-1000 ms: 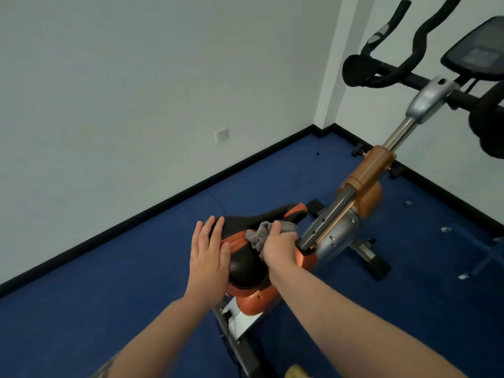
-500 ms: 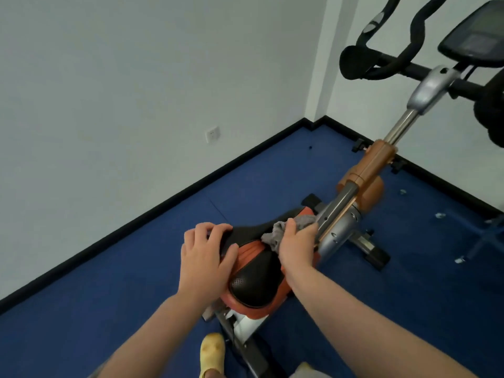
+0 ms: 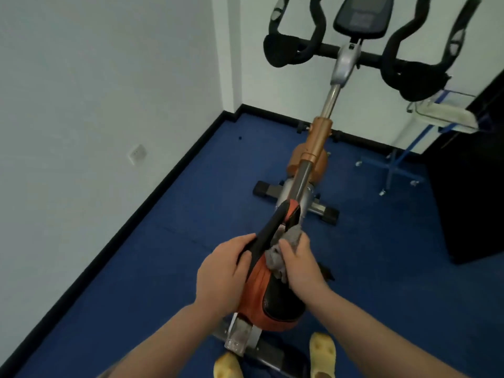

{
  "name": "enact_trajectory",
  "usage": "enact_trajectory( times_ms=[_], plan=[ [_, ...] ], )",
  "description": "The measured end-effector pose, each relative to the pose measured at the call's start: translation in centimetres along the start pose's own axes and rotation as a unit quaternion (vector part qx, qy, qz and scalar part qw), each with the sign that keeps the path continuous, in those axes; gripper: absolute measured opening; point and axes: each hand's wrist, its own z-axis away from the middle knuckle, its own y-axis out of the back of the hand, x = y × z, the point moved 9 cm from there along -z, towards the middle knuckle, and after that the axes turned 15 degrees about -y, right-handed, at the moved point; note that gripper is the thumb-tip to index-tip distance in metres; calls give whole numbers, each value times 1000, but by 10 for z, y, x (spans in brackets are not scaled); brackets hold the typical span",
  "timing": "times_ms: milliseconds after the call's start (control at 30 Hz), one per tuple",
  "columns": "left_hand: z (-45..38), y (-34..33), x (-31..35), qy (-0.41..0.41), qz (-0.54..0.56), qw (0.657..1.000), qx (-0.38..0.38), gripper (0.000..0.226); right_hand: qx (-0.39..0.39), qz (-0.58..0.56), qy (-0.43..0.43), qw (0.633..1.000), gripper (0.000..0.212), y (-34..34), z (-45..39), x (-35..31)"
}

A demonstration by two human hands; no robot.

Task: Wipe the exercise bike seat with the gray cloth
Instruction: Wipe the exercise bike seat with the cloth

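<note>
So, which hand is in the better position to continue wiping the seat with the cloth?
The right hand. It already holds the gray cloth against the seat. The left hand grips the seat's left side with no cloth, probably steadying it.

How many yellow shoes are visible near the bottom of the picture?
2. One yellow shoe is at the bottom edge, left of the bike's rear base bar. The other yellow shoe is to its right, below the right forearm. Both are partly cut off by the frame.
</note>
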Motion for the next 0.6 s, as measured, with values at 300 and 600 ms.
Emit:
enact_trajectory(
  times_ms=[300,600],
  plan=[
    [0,-2,-1,-1,-15,1000,21,33,-51,-58,-89,993,45,3,4,4],
    [2,-2,-5,25,6,999,36,33,-19,63,35,997,42,-2,39,12]
  ],
)
